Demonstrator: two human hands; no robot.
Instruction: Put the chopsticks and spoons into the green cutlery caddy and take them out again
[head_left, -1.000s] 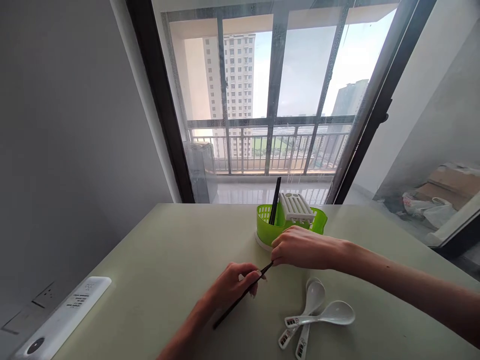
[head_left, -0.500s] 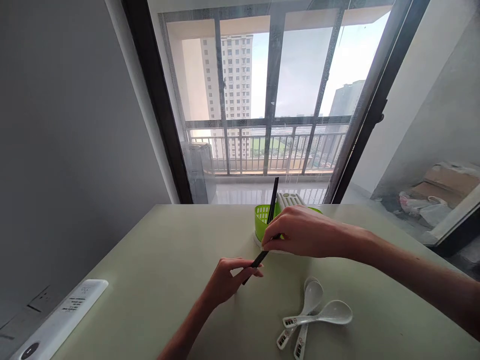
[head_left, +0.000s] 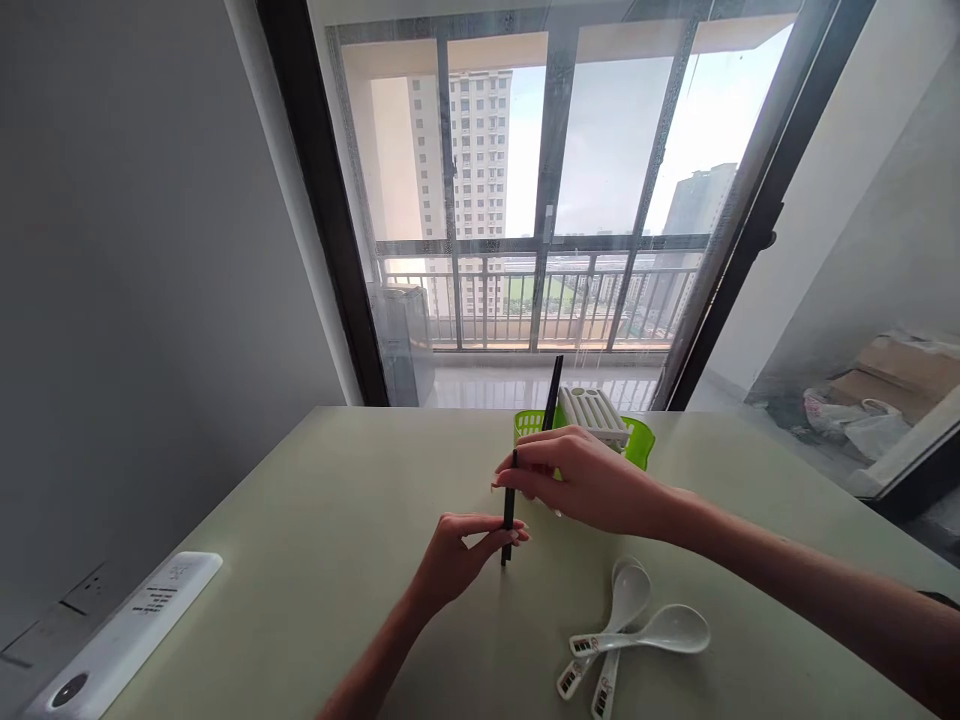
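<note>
Dark chopsticks [head_left: 509,508] stand nearly upright between my hands, just in front of the holder. My left hand [head_left: 461,555] pinches them near the lower end, and my right hand [head_left: 570,478] grips them near the top. Behind my right hand is a green utensil holder [head_left: 637,443], partly covered by it, with a white slotted rack [head_left: 594,413] on top. Other black chopsticks [head_left: 553,392] lean upright in its left compartment. Below my right forearm, several white spoons [head_left: 675,629] lie crossed in a pile on the pale table [head_left: 337,520].
A white power strip [head_left: 142,630] lies along the table's left edge, beside a grey wall. Behind the table's far edge is a glass door with a dark frame [head_left: 322,200]. Cardboard boxes [head_left: 911,370] and plastic bags lie on the floor at the right.
The held chopsticks have swung from slanting across the table to nearly upright. My right hand has shifted left and now holds their upper end; my left hand has stayed low.
</note>
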